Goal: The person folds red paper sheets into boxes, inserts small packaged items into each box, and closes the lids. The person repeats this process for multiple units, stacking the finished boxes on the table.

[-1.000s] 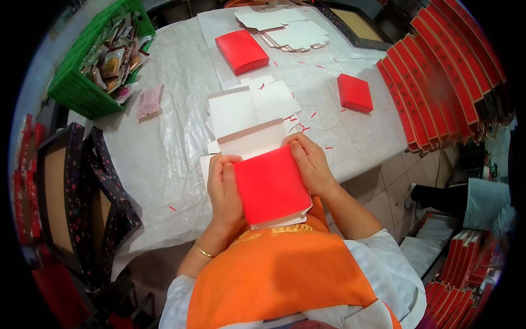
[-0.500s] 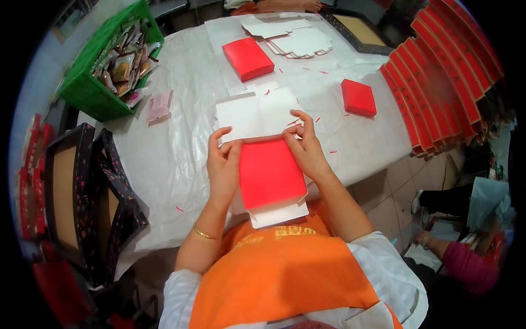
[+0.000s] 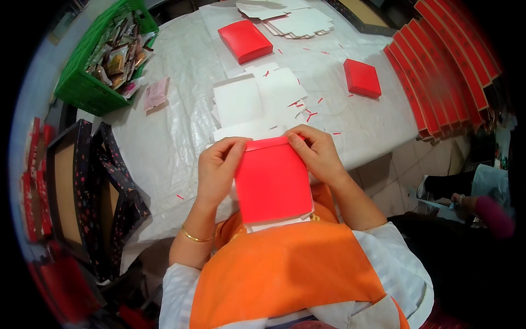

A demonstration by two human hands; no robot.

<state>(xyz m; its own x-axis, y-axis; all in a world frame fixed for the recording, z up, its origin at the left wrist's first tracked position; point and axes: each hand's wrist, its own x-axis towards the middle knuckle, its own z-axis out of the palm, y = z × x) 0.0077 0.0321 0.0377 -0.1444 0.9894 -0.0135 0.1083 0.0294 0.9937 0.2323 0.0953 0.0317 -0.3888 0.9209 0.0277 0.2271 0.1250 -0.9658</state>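
Note:
A partly folded red cardboard box with a white inside is held against my apron at the table's near edge. My left hand pinches its far left corner between thumb and fingers. At the far right corner my right hand grips the same far edge, where a red strip is folded over. White flaps show under the box's near end. Just beyond my hands lie flat white card blanks, with small red scraps on and beside them.
Two closed red boxes and more white card pieces lie farther back. A green crate of small packets and a pink packet are at left. Dark patterned frames stand beside the table; red boxes are stacked at right.
The box's far edge, upright and showing white before, is now folded over as a red strip. The near white flap shows less. My fingers have closed in on the far edge.

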